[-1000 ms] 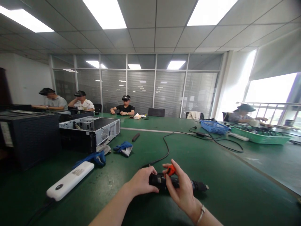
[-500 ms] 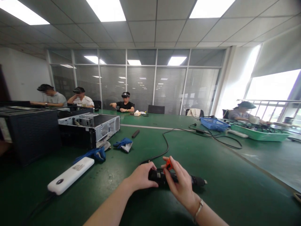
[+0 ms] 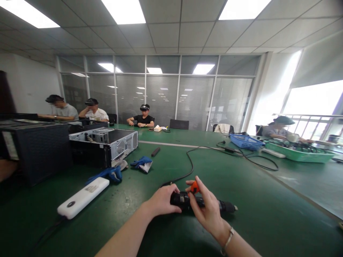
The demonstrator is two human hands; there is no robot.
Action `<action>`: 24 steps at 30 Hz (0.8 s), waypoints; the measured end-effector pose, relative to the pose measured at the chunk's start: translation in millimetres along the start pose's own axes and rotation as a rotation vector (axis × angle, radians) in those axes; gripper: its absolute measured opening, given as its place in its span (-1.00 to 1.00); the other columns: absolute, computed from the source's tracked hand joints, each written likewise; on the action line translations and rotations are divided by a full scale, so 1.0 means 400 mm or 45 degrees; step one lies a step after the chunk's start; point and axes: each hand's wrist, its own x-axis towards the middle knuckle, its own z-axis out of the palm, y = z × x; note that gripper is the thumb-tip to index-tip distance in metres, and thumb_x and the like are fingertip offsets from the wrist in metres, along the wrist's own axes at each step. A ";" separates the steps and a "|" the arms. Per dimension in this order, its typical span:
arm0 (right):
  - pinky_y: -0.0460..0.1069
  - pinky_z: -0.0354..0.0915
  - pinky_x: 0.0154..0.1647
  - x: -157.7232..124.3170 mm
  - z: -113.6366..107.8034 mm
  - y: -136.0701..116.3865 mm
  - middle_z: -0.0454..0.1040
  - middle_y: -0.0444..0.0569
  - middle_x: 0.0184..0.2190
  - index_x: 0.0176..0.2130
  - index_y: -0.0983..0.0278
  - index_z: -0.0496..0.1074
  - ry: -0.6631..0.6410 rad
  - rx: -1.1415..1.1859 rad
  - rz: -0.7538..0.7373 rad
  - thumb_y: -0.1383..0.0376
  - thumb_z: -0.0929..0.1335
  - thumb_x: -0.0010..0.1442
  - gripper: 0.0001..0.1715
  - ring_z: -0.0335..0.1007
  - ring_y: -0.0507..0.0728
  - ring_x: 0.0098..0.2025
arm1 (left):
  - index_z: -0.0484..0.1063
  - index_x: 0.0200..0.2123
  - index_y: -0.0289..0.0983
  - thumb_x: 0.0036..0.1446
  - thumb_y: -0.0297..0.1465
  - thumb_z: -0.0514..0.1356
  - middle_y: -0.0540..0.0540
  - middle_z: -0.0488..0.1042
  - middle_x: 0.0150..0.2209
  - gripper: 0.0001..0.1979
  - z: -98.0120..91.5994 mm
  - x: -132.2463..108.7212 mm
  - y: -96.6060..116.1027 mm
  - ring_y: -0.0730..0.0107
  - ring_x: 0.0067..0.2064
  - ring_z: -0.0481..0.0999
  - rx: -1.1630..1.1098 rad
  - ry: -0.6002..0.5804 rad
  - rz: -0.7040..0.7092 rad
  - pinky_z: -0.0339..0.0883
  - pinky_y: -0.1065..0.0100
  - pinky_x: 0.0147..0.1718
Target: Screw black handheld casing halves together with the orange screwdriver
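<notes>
At lower centre, the left hand (image 3: 163,201) is gripping the black tool (image 3: 225,206), holding it steady on the counter (image 3: 249,192), so the right hand (image 3: 207,214) is pinching its orange part (image 3: 194,187) with fingertips.

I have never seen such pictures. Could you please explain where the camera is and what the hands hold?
No machine is here: a person works with two bare hands. The camera sits on that person's head and looks forward and down; all pictures come from this one view. The left hand grips a black tool over the green table; the right hand pinches an orange part on it. A black cable runs toward the hands. Nearby lie a white power strip, blue gloves and an open computer case. Other people sit farther away.
</notes>
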 end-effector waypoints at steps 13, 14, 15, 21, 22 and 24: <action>0.12 0.45 -0.12 -0.014 0.019 0.055 0.45 0.02 -0.16 0.28 0.16 0.05 0.393 0.176 0.236 0.39 0.35 0.20 -0.26 0.48 0.13 -0.19 | 0.38 -0.16 -0.19 -0.20 -0.21 0.42 -0.06 0.48 -0.16 -0.49 -0.004 0.002 0.007 0.14 -0.11 0.48 0.032 -0.042 -0.058 0.30 0.30 -0.17; 0.13 0.44 -0.11 -0.014 0.022 0.058 0.45 0.01 -0.16 0.27 0.16 0.06 0.412 0.187 0.269 0.39 0.35 0.20 -0.27 0.48 0.13 -0.19 | 0.38 -0.16 -0.19 -0.19 -0.21 0.42 -0.06 0.48 -0.16 -0.50 -0.005 0.001 0.010 0.14 -0.11 0.48 0.032 -0.041 -0.058 0.30 0.30 -0.17; 0.13 0.44 -0.10 -0.013 0.024 0.061 0.45 0.01 -0.16 0.27 0.16 0.07 0.419 0.190 0.292 0.39 0.36 0.19 -0.28 0.48 0.13 -0.18 | 0.37 -0.16 -0.19 -0.19 -0.21 0.42 -0.05 0.48 -0.16 -0.50 -0.007 0.001 0.011 0.15 -0.12 0.48 0.029 -0.040 -0.058 0.30 0.31 -0.18; 0.08 0.48 -0.12 -0.005 0.030 0.062 0.46 -0.01 -0.15 0.26 0.14 0.08 0.299 0.283 0.367 0.36 0.33 0.23 -0.33 0.51 0.11 -0.18 | 0.38 -0.17 -0.18 -0.20 -0.21 0.42 -0.05 0.48 -0.18 -0.50 -0.004 0.000 0.008 0.16 -0.15 0.48 0.032 -0.031 -0.052 0.30 0.32 -0.20; 0.08 0.49 -0.12 -0.004 0.029 0.060 0.46 -0.01 -0.14 0.26 0.14 0.07 0.287 0.299 0.374 0.36 0.33 0.24 -0.33 0.52 0.11 -0.18 | 0.38 -0.17 -0.18 -0.20 -0.21 0.42 -0.05 0.48 -0.18 -0.50 -0.002 0.000 0.005 0.16 -0.15 0.48 0.030 -0.022 -0.049 0.30 0.32 -0.21; 0.08 0.49 -0.11 -0.002 0.027 0.057 0.46 0.00 -0.13 0.26 0.14 0.06 0.304 0.312 0.375 0.36 0.33 0.24 -0.32 0.52 0.11 -0.18 | 0.38 -0.17 -0.19 -0.21 -0.22 0.43 -0.05 0.48 -0.19 -0.50 0.002 0.001 0.001 0.16 -0.15 0.48 0.023 -0.005 -0.047 0.30 0.32 -0.20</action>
